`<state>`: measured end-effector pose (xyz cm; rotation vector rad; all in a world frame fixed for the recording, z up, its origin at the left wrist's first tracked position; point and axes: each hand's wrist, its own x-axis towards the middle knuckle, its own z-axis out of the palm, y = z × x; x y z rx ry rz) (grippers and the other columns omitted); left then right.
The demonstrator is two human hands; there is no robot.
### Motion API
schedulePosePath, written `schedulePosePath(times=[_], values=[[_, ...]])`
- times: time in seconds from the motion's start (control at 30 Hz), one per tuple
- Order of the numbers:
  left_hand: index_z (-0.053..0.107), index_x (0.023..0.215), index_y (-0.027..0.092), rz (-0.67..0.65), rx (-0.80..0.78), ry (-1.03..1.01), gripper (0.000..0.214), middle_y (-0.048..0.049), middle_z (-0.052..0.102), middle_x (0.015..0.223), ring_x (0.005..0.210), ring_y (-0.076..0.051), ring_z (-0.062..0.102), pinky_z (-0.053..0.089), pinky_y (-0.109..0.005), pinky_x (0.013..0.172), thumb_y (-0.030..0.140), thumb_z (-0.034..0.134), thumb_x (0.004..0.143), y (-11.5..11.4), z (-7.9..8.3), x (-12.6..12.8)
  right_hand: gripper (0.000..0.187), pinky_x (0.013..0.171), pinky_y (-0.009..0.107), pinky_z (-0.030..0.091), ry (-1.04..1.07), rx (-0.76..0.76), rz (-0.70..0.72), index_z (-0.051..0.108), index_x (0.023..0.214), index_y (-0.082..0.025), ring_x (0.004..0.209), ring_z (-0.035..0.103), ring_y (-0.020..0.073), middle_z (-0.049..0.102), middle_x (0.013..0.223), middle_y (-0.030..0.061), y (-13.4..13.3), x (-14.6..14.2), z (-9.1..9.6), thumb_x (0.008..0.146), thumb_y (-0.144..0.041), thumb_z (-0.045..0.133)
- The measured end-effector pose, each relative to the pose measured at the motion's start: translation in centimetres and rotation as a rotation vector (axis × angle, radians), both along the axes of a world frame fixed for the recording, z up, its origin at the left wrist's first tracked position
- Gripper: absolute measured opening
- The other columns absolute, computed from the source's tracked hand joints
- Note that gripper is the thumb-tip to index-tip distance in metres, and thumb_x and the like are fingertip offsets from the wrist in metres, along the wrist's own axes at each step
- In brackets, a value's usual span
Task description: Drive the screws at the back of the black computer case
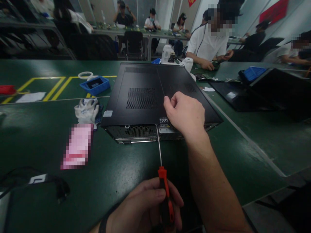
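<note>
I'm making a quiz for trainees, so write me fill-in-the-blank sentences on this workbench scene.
The left hand grips a ____ with a red-and-black handle.
The right hand rests on the ____ computer case.
White ____ lie on the green table left of the case.
Missing words: screwdriver; black; gloves.

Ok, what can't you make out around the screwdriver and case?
Head view.
The screw at the screwdriver tip: too small, dark.
Part of the case rear panel: covered by the right hand.
Its fingertips: curled under, grip unclear.
The pink item beside the case: blurred.
Below the left hand: wrist cut by bottom edge.
</note>
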<state>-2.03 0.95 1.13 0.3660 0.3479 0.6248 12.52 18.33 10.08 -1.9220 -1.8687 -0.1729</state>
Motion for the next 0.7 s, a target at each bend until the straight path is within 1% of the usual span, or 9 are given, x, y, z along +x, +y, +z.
schedulePosePath(times=[0.07,0.13,0.3,0.4,0.47,0.53,0.6,0.63,0.7], values=[[0.071,0.1,0.01,-0.001,-0.011,-0.005,0.04,-0.0086,0.073,0.076,0.058,-0.011,0.065,0.049,-0.02,0.054,0.047,0.073,0.087,0.05,0.21,-0.12,0.037,0.069,0.033,0.039,-0.001,0.005,0.0,0.07,0.087,-0.022,0.077,0.065,0.0226,0.074,0.082,0.0078,0.01,0.01,-0.04,0.098,-0.05,0.047],[0.069,0.097,0.012,-0.003,0.008,0.031,0.037,-0.0068,0.073,0.077,0.057,-0.009,0.064,0.05,-0.019,0.055,0.047,0.076,0.086,0.04,0.3,-0.2,0.038,0.069,0.033,0.039,-0.001,0.01,-0.001,0.069,0.086,-0.022,0.076,0.065,0.0225,0.074,0.081,0.0076,0.03,0.03,-0.08,0.098,-0.05,0.047],[0.056,0.092,0.018,0.04,0.154,0.104,0.044,-0.001,0.07,0.074,0.051,-0.005,0.057,0.045,-0.015,0.054,0.054,0.08,0.085,-0.15,0.02,-0.18,0.037,0.068,0.033,0.038,-0.005,0.011,-0.001,0.069,0.085,-0.022,0.077,0.066,0.0227,0.073,0.081,0.0071,0.04,0.04,-0.14,0.098,-0.05,0.048],[0.055,0.093,0.019,0.067,0.199,0.089,0.044,0.001,0.068,0.07,0.05,-0.004,0.055,0.043,-0.015,0.054,0.054,0.08,0.085,-0.17,-0.07,-0.07,0.038,0.068,0.033,0.038,-0.008,0.012,-0.002,0.069,0.086,-0.022,0.078,0.066,0.023,0.073,0.081,0.0071,0.05,0.04,-0.13,0.098,-0.05,0.047],[0.058,0.098,0.018,0.061,0.157,0.057,0.042,0.0001,0.068,0.071,0.051,-0.005,0.056,0.044,-0.016,0.054,0.053,0.078,0.087,-0.12,0.04,-0.02,0.038,0.068,0.033,0.038,-0.009,0.009,-0.002,0.069,0.086,-0.022,0.078,0.066,0.0231,0.073,0.08,0.0071,0.05,0.04,-0.09,0.098,-0.05,0.047],[0.063,0.105,0.015,0.035,0.068,0.016,0.042,-0.0031,0.07,0.076,0.055,-0.008,0.061,0.047,-0.018,0.054,0.052,0.074,0.089,-0.04,0.24,-0.03,0.038,0.069,0.033,0.038,-0.01,0.004,-0.005,0.069,0.087,-0.022,0.079,0.067,0.0233,0.073,0.08,0.0071,0.04,0.03,-0.05,0.098,-0.05,0.047],[0.065,0.106,0.014,0.019,0.008,-0.005,0.041,-0.0054,0.072,0.079,0.059,-0.01,0.065,0.049,-0.019,0.054,0.05,0.072,0.091,0.06,0.44,-0.11,0.038,0.069,0.033,0.038,-0.011,0.001,-0.009,0.069,0.087,-0.022,0.079,0.067,0.0235,0.073,0.081,0.0071,0.03,0.02,-0.01,0.098,-0.05,0.047],[0.066,0.105,0.014,0.019,0.006,0.007,0.039,-0.0057,0.072,0.081,0.06,-0.01,0.065,0.049,-0.019,0.054,0.049,0.073,0.091,0.1,0.5,-0.16,0.038,0.069,0.033,0.038,-0.01,0.001,-0.009,0.069,0.087,-0.022,0.079,0.067,0.0235,0.073,0.081,0.0071,0.02,0.02,0.01,0.098,-0.05,0.047],[0.063,0.1,0.016,0.036,0.061,0.053,0.036,-0.0041,0.071,0.082,0.058,-0.009,0.064,0.048,-0.017,0.052,0.048,0.075,0.09,0.14,0.51,-0.28,0.038,0.068,0.033,0.038,-0.008,0.003,-0.005,0.069,0.086,-0.022,0.079,0.067,0.0237,0.073,0.081,0.0071,0.01,0.0,0.01,0.098,-0.05,0.047]])
